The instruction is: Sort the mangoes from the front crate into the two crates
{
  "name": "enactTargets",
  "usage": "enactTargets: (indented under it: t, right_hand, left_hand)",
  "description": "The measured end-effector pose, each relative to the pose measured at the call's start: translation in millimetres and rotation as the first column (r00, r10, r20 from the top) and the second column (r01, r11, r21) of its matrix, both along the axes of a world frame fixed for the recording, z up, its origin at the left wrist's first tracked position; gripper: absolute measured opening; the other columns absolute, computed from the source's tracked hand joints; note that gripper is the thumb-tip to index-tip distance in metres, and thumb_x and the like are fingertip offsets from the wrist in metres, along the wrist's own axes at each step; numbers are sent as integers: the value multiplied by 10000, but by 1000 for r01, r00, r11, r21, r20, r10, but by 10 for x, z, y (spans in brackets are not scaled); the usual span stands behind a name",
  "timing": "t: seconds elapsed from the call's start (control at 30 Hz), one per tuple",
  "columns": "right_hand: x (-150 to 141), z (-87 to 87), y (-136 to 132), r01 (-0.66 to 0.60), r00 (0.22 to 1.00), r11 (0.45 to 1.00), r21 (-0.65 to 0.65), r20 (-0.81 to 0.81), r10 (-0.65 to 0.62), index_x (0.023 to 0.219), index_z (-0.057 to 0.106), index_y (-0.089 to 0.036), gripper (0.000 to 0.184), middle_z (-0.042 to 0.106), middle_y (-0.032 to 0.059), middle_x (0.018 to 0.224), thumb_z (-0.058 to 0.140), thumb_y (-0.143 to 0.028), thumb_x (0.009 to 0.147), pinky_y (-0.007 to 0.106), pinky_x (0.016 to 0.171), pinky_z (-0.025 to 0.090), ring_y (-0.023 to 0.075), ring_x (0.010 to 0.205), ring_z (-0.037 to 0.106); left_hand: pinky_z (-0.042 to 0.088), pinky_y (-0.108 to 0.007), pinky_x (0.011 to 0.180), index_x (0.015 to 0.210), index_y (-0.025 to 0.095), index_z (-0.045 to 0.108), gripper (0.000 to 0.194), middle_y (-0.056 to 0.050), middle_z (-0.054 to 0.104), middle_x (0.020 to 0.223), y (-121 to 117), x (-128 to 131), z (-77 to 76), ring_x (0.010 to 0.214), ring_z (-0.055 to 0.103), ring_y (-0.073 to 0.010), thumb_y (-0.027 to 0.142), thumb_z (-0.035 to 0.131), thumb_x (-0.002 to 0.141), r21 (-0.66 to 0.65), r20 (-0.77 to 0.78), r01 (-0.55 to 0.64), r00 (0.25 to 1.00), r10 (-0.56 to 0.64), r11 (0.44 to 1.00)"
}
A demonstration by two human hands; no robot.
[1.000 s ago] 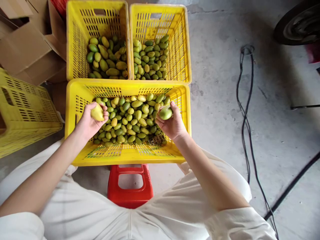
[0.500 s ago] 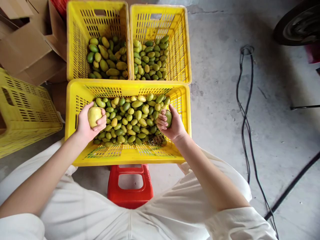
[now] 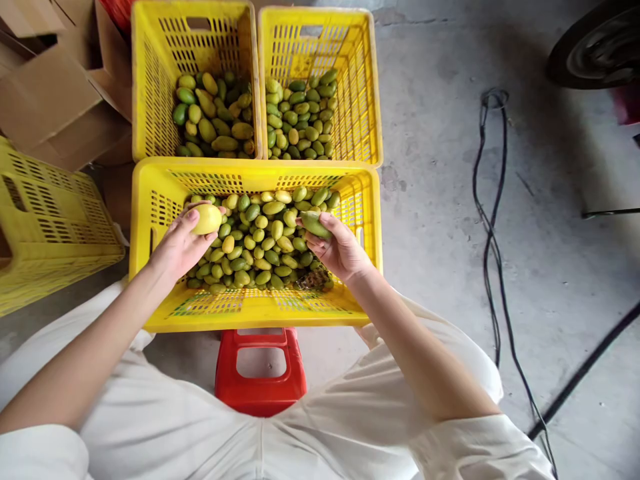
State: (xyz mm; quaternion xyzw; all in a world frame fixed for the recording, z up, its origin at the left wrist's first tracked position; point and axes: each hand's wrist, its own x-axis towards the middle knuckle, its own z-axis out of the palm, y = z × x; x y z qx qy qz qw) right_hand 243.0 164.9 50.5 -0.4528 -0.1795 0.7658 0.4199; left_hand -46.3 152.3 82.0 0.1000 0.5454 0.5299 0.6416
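Note:
Over the left half of the near yellow crate (image 3: 210, 324), my left hand (image 3: 179, 245) is closed around a pale yellow mango (image 3: 207, 219), thumb resting on top. My right hand (image 3: 344, 249) grips a green mango (image 3: 316, 225) above the crate's right half; its narrow end points left. Beneath both hands lies a layer of green and yellow mangoes (image 3: 265, 247). A dark brown clump (image 3: 313, 280), too unclear to name, lies at the lower right of the heap.
Behind stand two more yellow crates, left (image 3: 145, 80) and right (image 3: 357, 100), both partly filled with mangoes. Another yellow crate (image 3: 55, 213) and cardboard boxes (image 3: 50, 93) are at left. A red stool (image 3: 260, 400) shows below; black cables (image 3: 487, 233) lie right.
Both hands have turned the mangoes they hold, so more of each shows. My right hand's mango has shifted left, and the left hand's mango slightly up and right.

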Motion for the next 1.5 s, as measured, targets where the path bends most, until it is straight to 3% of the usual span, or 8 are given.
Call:
enactTargets:
  t: [0.13, 0.27, 0.43, 0.57, 0.7, 0.93, 1.27, 1.5]
  right_hand:
    - [24, -15, 30, -11, 1000, 999, -38, 3, 11, 789, 594, -250, 453, 610, -40, 664, 923, -561, 796, 213, 365, 306, 71, 468, 297]
    - [75, -48, 51, -8, 1000, 999, -46, -7, 8, 701, 542, -264, 481, 388, -71, 515, 835, -613, 853, 221, 357, 275, 94, 438, 262]
    - [82, -81, 46, 49, 999, 997, -64, -7, -50, 696, 548, -263, 409, 543, -16, 629, 892, -476, 751, 250, 414, 451, 123, 520, 452]
    - [51, -58, 47, 99, 994, 988, -121, -38, -104, 741, 543, -249, 339, 661, 4, 800, 880, -288, 750, 227, 516, 567, 114, 618, 591]
    - [62, -50, 67, 67, 989, 988, -139, -119, -84, 762, 516, -237, 414, 552, -79, 671, 930, -238, 774, 155, 395, 404, 44, 453, 394]
    - [106, -133, 45, -21, 993, 990, -141, -121, 4, 675, 436, -251, 571, 367, -106, 517, 825, -588, 922, 203, 312, 247, 52, 335, 249]
    - [16, -20, 49, 29, 996, 997, -67, -81, -34, 913, 659, -246, 124, 709, 18, 871, 735, -335, 873, 243, 439, 439, 130, 587, 546]
    - [-24, 5, 6, 40, 999, 999, -17, -23, -40, 1082, 768, -279, 372, 766, -30, 980, 925, -337, 750, 202, 430, 461, 86, 596, 509]
  left_hand:
    - [541, -245, 766, 881, 243, 703, 187, -32, 742, 954, -6, 25, 8, 969, 711, -197, 222, 865, 790, 75, -28, -32, 999, 34, 997]
    - [539, -255, 675, 853, 233, 671, 302, -8, 666, 798, 22, 27, -6, 768, 644, -154, 505, 785, 915, 8, 63, -84, 995, 83, 996]
    - [628, -270, 691, 813, 225, 565, 306, -18, 633, 777, 51, 12, 58, 742, 679, -162, 440, 694, 988, -135, 146, -47, 987, 66, 990]
    - [537, -183, 518, 838, 225, 540, 214, -20, 640, 801, 46, 21, 141, 661, 669, -133, 324, 659, 987, -216, 151, -1, 988, 35, 976]
    - [370, -174, 388, 848, 232, 537, 211, 22, 577, 709, 37, 17, 163, 495, 538, -100, 342, 678, 959, -192, 132, 71, 990, -46, 979]
    - [347, -202, 380, 851, 220, 587, 203, 29, 491, 586, 40, -63, 98, 418, 431, -104, 387, 642, 952, -173, 161, 88, 985, -60, 981]
    - [422, -222, 409, 998, 195, 677, 186, -79, 663, 802, 19, -52, 88, 579, 601, -160, 369, 671, 933, -175, 193, 108, 979, -74, 979]
    - [375, -178, 420, 964, 172, 710, 180, -86, 744, 885, 20, -21, -21, 507, 451, -67, 317, 799, 903, -37, 76, 67, 995, -65, 997]
